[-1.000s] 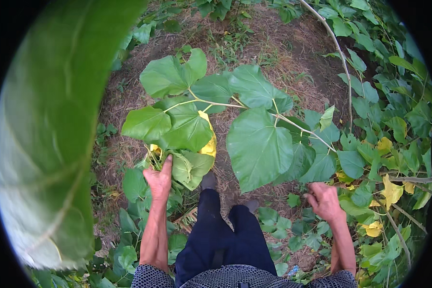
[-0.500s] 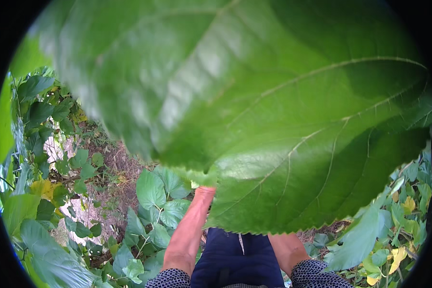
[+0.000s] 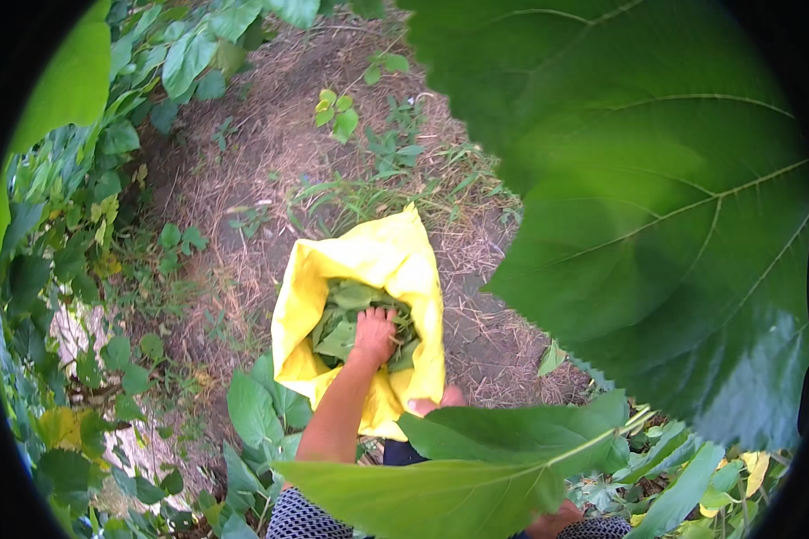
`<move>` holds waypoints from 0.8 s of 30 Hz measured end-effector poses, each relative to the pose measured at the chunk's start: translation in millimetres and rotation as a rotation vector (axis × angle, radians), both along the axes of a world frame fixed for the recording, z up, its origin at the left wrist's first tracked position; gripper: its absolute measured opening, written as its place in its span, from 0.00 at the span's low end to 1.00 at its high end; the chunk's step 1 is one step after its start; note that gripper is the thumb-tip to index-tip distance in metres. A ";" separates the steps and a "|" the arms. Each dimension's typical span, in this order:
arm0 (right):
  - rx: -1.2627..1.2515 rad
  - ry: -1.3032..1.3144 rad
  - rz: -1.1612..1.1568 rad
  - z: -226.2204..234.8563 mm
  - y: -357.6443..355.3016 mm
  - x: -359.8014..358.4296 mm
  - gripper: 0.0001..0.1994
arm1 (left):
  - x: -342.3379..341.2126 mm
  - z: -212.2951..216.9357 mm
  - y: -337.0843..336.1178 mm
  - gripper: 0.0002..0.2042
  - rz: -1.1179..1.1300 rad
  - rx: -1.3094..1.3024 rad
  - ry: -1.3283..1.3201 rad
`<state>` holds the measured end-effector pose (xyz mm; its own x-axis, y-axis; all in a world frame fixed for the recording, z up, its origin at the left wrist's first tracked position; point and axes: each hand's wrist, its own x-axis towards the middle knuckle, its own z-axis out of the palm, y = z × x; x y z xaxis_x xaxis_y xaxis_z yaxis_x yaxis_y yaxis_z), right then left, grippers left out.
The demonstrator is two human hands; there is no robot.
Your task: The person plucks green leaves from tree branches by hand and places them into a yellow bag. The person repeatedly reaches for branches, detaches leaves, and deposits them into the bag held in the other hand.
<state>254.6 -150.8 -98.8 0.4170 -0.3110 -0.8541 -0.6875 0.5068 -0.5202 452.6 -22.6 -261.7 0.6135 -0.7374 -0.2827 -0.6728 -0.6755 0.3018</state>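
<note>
A yellow sack (image 3: 422,296) stands with its mouth wide, and picked green leaves (image 3: 339,337) lie inside. My left hand (image 3: 377,337) reaches into it and presses down on the leaves, fingers stretched and slightly apart. At the sack's near right rim, my right hand (image 3: 440,401) holds the yellow fabric. Foliage covers much of that hand and most of its forearm.
Large green leaves (image 3: 656,234) hang close in front on the right, and another leafy sprig (image 3: 476,485) crosses the lower middle. Bushes (image 3: 72,260) line the left side. Dry brown ground with straw (image 3: 234,198) and small weeds surrounds the sack.
The big leaf that blocked the middle has shifted right, uncovering the yellow sack and my hands. My left hand now shows inside the sack.
</note>
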 end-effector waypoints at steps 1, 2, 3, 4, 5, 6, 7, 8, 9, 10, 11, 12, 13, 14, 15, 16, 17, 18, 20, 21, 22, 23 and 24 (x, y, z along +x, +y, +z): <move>0.001 0.016 0.000 -1.8 3.0 -9.2 0.25 | -3.5 -2.6 -10.3 0.33 0.010 0.151 0.037; 0.005 0.023 0.011 -2.4 8.8 -15.5 0.25 | -3.3 -2.4 -17.8 0.35 0.024 0.306 0.066; 0.002 0.038 0.009 -1.1 9.1 -25.4 0.25 | -6.2 -0.4 -32.8 0.36 0.187 0.297 0.251; 0.016 0.052 0.010 0.0 12.1 -37.6 0.25 | -5.4 9.9 -38.6 0.36 0.221 0.302 0.315; -0.007 0.067 0.004 7.6 3.6 -48.4 0.25 | -5.8 22.4 -58.0 0.37 0.240 0.284 0.384; -0.016 0.074 0.028 15.5 -2.3 -55.4 0.25 | -4.9 36.8 -63.4 0.37 0.150 0.263 0.329; -0.030 0.101 0.050 19.2 -8.6 -73.2 0.25 | -12.2 58.7 -69.5 0.35 0.090 0.172 0.303; -0.046 0.124 0.087 24.9 -16.3 -89.1 0.26 | -15.2 75.3 -67.8 0.34 0.029 0.079 0.278; -0.047 0.106 0.190 31.6 -20.4 -84.9 0.26 | -2.4 77.0 -32.3 0.32 0.051 -0.060 0.244; -0.076 0.133 0.233 38.4 -32.6 -101.3 0.26 | -11.9 96.3 -34.8 0.29 0.086 -0.126 0.207; -0.117 0.153 0.270 49.9 -45.9 -117.5 0.26 | -14.6 113.1 -35.3 0.26 0.063 -0.109 0.207; -0.117 0.150 0.357 56.4 -57.4 -116.3 0.27 | -8.8 115.5 -8.3 0.24 0.081 -0.150 0.196; -0.138 0.158 0.411 63.8 -70.9 -124.0 0.27 | -7.2 128.1 -4.5 0.23 0.093 -0.173 0.190; -0.161 0.194 0.423 75.8 -83.3 -143.9 0.27 | -18.8 139.1 -19.4 0.21 0.059 -0.183 0.211; -0.180 0.195 0.476 83.6 -96.0 -147.2 0.28 | -20.7 157.2 -16.0 0.20 0.068 -0.188 0.194; -0.202 0.209 0.524 90.1 -111.2 -160.3 0.28 | -31.1 177.4 -19.1 0.19 0.060 -0.194 0.187; -0.226 0.215 0.553 95.5 -124.8 -173.5 0.29 | -46.0 196.9 -22.2 0.17 0.048 -0.202 0.182; -0.251 0.226 0.579 100.4 -139.4 -187.3 0.29 | -64.4 217.4 -26.7 0.16 0.031 -0.205 0.181; -0.317 0.226 0.553 112.9 -163.1 -220.1 0.30 | -107.2 259.5 -34.7 0.14 -0.016 -0.206 0.192; -0.365 0.217 0.496 122.5 -172.9 -238.8 0.30 | -129.1 278.2 -37.6 0.14 -0.037 -0.211 0.209; -0.412 0.200 0.434 142.6 -184.5 -247.4 0.31 | -147.6 294.4 -35.7 0.13 -0.048 -0.205 0.217; -0.483 0.128 0.265 168.3 -188.1 -261.1 0.29 | -166.5 308.2 -35.9 0.13 -0.064 -0.204 0.228; -0.551 0.025 0.104 202.0 -191.6 -267.3 0.26 | -180.6 323.1 -35.6 0.13 -0.084 -0.200 0.223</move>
<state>-12.7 -342.3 103.2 0.4507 -0.6728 -0.5867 -0.7349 0.0935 -0.6717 271.9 -58.2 61.4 0.4873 -0.8374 -0.2475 -0.6259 -0.5326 0.5698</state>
